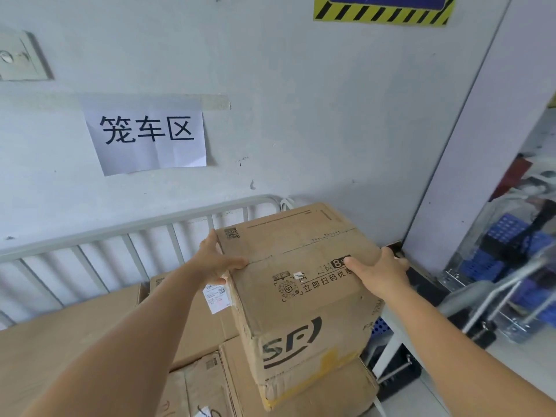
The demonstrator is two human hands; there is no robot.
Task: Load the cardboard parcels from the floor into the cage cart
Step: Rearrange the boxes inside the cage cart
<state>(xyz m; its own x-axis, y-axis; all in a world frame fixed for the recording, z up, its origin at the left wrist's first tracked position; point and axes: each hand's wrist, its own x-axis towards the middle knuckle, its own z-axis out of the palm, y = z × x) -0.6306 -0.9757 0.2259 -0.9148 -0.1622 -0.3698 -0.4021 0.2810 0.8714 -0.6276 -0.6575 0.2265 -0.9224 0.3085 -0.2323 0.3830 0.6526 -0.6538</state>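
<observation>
Between the two hands sits the parcel, a brown cardboard box with a printed logo on its near face. The left hand clasps its left top edge, thumb on the top and fingers down the side. The right hand clasps the right top edge in the same way. Under the fingers, the parcel rests on a stack of other cardboard boxes inside the cage cart, close to its back right corner. Beyond the fingertips are the grey rail bars of the cart, and behind them a pale wall with a paper sign. To the right of the right hand stands a metal trolley frame.
</observation>
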